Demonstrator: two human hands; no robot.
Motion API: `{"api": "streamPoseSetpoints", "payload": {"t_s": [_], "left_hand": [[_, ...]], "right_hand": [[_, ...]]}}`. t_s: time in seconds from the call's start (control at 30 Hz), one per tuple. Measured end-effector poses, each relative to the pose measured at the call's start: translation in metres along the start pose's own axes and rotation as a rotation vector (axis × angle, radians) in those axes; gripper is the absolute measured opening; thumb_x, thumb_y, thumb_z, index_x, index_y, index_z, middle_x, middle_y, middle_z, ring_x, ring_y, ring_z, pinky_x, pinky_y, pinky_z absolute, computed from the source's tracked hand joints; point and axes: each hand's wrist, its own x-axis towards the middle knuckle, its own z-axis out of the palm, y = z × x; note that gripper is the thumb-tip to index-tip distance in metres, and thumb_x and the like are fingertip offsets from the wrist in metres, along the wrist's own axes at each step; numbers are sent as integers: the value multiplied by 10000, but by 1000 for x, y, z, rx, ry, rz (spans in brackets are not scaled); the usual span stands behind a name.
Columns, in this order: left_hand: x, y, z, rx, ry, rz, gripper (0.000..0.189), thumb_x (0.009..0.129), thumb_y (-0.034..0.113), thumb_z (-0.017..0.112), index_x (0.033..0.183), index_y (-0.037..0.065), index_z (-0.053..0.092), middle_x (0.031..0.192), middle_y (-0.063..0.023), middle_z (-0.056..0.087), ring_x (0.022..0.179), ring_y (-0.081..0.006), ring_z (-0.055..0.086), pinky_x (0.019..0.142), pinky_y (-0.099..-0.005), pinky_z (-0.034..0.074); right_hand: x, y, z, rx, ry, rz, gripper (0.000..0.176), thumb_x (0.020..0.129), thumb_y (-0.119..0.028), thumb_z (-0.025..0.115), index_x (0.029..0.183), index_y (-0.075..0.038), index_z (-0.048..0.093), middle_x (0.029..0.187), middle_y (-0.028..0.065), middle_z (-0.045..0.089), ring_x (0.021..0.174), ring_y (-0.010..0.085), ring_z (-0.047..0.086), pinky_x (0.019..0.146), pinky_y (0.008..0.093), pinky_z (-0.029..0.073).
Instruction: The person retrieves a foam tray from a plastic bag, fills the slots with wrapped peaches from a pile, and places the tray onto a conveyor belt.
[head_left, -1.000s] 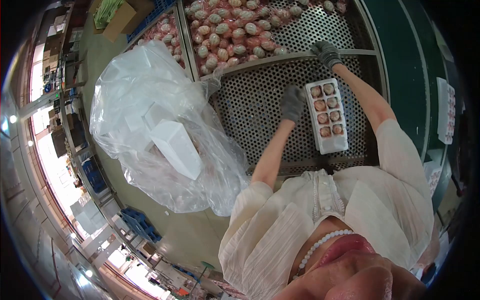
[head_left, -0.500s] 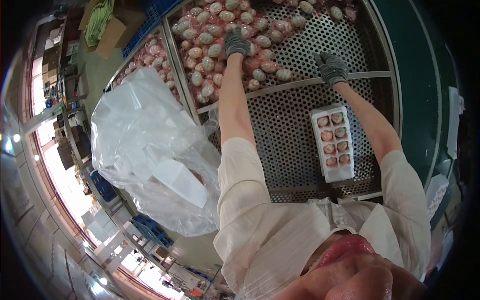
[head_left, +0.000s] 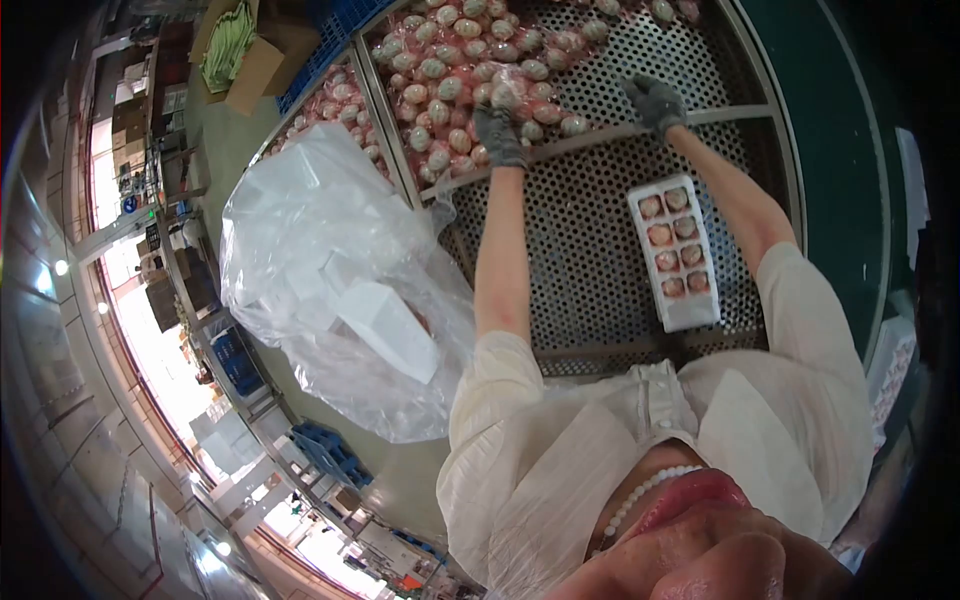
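My left hand [head_left: 500, 135], in a grey knit glove, has its fingers closed round an egg-shaped item in clear and reddish plastic wrap [head_left: 507, 90]. Around it lie several more wrapped egg-shaped items [head_left: 437, 112], heaped on the perforated metal table. My right hand [head_left: 657, 105], also gloved, hovers over the bare perforated surface near the metal divider [head_left: 740, 114]. Its fingers are loosely bent and apart from the thumb, with nothing visible in them. Nearer to me, a white foam tray [head_left: 690, 314] holds several round, brownish wrapped items in its pockets.
A large clear plastic bag with white foam trays [head_left: 385, 325] stands at the table's left. Behind it are a cardboard box [head_left: 255, 75] with green material and a blue crate [head_left: 330, 50]. A metal rail [head_left: 385, 120] splits the table. A green surface [head_left: 850, 200] runs along the right.
My left hand has drawn back toward me and right, bringing a wrapped egg-shaped item with it. My right hand has barely moved. The whole view has shifted slightly.
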Motion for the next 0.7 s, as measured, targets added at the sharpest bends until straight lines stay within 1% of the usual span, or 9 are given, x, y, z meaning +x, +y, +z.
{"api": "streamPoseSetpoints", "payload": {"t_s": [0.07,0.13,0.23,0.3,0.37,0.43,0.47,0.6,0.7], "left_hand": [[-70,25,24,-173,-48,-108,153,752,81,510,901,64,481,879,-35,515,709,-132,494,572,-247,432],[-130,21,33,-355,-92,-237,150,771,36,464,920,21,470,911,-47,507,761,-127,499,652,-227,433],[-196,-15,43,-561,-146,-528,150,772,33,471,921,39,470,917,-51,501,781,-125,488,663,-232,430],[-239,-51,44,108,-183,-268,154,771,55,489,924,59,475,913,-60,496,796,-133,483,680,-247,434],[-285,-62,45,153,-210,-182,156,772,73,501,926,67,479,886,-54,501,774,-125,486,663,-242,444],[-315,-63,43,37,-143,-459,221,747,163,564,916,56,470,801,-63,519,670,-155,519,525,-285,480],[-326,-61,39,118,-105,-656,240,752,195,561,933,63,477,811,-61,526,670,-167,525,488,-284,471],[-355,-48,36,-105,-388,-971,287,756,227,551,988,75,480,821,-65,542,647,-174,538,502,-275,472],[-374,-49,39,-128,-430,-877,254,757,235,544,943,67,501,792,-67,547,658,-176,545,517,-266,471]], "right_hand": [[-4,18,5,169,100,-40,459,773,-440,436,1001,-51,524,920,80,568,876,210,526,768,368,424],[-31,23,-4,994,-299,-165,438,739,-374,537,1029,-48,503,957,74,548,903,184,504,791,365,420],[-134,-2,-34,809,-417,-293,418,731,-299,577,1047,-43,480,1000,92,520,905,168,494,787,317,417],[-179,26,-24,580,-418,-256,411,749,-286,558,1069,-49,456,1017,96,509,890,154,493,775,274,410],[-220,49,-25,440,-315,-210,391,758,-273,550,1064,-50,454,976,88,520,875,141,496,760,251,409],[-252,73,-32,692,-430,104,383,756,-270,553,1042,-32,463,935,85,523,864,135,494,761,265,411],[-269,83,-31,945,-437,129,372,770,-259,538,1037,-17,448,906,83,523,837,123,490,751,251,412],[-301,110,-20,931,-434,-2,362,794,-227,499,1067,-10,402,952,87,504,854,121,483,753,227,413],[-316,112,-8,999,-162,83,401,770,-246,530,1070,-11,404,990,112,492,910,161,478,776,264,408]]}}
